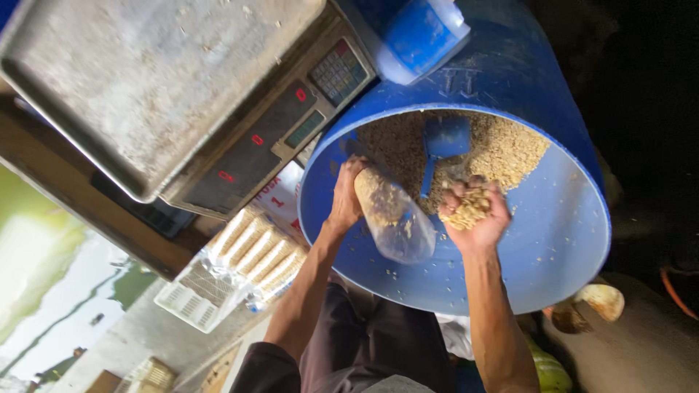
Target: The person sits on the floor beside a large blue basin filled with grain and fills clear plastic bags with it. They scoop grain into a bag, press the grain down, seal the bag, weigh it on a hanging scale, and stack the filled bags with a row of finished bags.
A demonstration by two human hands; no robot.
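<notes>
Filling a bag from the blue barrel (pixel 561 225)

Our left hand (pixel 344 195) pinches the clear plastic bag (pixel 393 218) at its mouth inside the barrel; our right hand (pixel 475 211), palm up, cups grain (pixel 466 207). We judge grain could spill if the bag's mouth sags.

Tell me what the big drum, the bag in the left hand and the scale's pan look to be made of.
Drum: probably moulded plastic, smooth, uniform blue, dull sheen. Bag in the left hand: thin clear plastic film, the grain showing through it. Scale pan: likely sheet metal, grey, dull and scuffed, with a turned-up rim.
</notes>
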